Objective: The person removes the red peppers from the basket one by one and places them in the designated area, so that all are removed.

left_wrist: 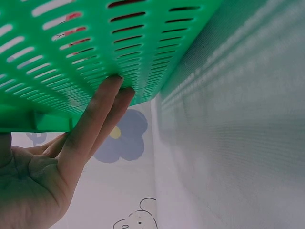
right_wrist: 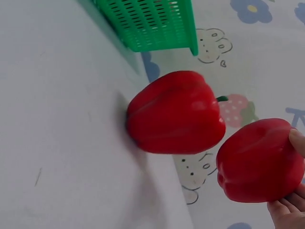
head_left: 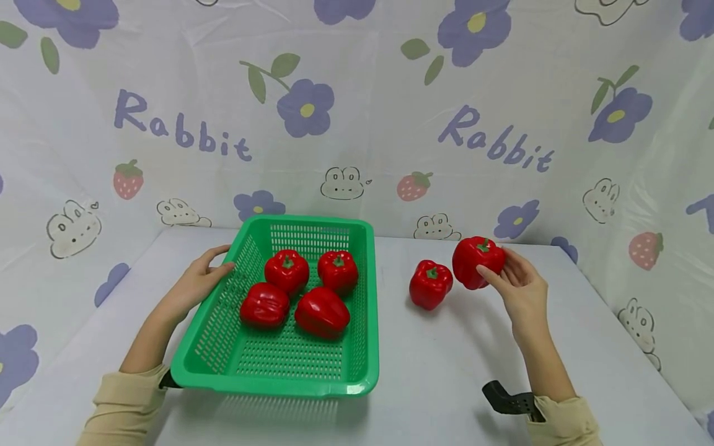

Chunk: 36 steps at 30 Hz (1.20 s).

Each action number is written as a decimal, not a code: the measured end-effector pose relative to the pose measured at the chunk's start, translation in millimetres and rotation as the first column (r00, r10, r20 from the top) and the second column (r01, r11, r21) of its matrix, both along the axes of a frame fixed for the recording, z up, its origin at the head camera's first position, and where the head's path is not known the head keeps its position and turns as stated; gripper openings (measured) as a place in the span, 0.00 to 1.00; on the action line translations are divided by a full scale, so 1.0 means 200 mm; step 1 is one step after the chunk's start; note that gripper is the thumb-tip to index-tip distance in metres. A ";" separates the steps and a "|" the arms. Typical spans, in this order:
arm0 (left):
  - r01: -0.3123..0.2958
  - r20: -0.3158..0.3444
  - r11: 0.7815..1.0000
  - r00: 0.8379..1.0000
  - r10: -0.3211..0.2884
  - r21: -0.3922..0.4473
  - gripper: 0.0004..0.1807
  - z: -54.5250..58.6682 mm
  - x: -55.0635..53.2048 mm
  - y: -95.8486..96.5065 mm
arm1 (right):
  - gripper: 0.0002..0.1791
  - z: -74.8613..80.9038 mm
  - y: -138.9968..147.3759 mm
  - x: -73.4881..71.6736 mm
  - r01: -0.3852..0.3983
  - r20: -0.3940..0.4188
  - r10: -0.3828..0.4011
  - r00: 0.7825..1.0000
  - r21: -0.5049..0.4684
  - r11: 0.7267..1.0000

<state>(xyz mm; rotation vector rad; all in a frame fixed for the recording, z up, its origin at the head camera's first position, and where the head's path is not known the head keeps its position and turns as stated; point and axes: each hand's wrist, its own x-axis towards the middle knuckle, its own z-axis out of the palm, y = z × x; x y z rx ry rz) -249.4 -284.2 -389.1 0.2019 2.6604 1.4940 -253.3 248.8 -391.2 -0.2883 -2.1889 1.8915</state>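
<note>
A green plastic basket (head_left: 368, 297) stands on the table with several red bell peppers (head_left: 287, 271) inside. My left hand (head_left: 198, 279) holds its left side, thumb at the rim and two fingers (left_wrist: 97, 114) stretched along the slotted outer wall. To the right of the basket, a red bell pepper (head_left: 431, 285) with a green stem sits on the table. Just right of that one, my right hand (head_left: 524, 291) grips another red bell pepper (head_left: 471, 263) between thumb and fingers, raised off the table. In the right wrist view, the held pepper (right_wrist: 259, 162) appears beside the resting one (right_wrist: 176, 114).
The white table (head_left: 440, 378) meets a backdrop cloth (head_left: 357, 124) printed with flowers, rabbits and strawberries, which also hangs at both sides. A black strap (head_left: 507, 399) is on the right wrist, near the beige sleeve.
</note>
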 end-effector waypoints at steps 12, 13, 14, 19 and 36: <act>0.005 -0.003 1.000 1.000 -0.005 0.012 0.35 0.00 -0.01 0.00 | 0.41 -0.13 0.03 -0.04 0.062 0.030 -0.062 0.998 0.017 0.998; 0.004 -0.003 1.000 1.000 -0.004 0.011 0.35 0.00 -0.01 0.00 | 0.41 -0.15 0.03 -0.04 0.063 0.030 -0.064 0.997 0.021 0.998; 0.003 -0.002 1.000 1.000 -0.003 0.011 0.35 0.00 0.00 0.00 | 0.42 -0.16 0.03 -0.05 0.061 0.026 -0.062 0.998 0.024 0.998; 0.004 -0.002 1.000 1.000 -0.004 0.011 0.35 0.00 0.00 0.00 | 0.45 -0.24 0.07 -0.08 0.057 0.028 -0.058 0.998 0.048 0.997; -0.001 -0.004 1.000 1.000 0.001 -0.004 0.35 0.00 0.00 -0.01 | 0.41 -0.27 0.05 -0.05 0.053 0.041 -0.055 0.998 0.054 0.997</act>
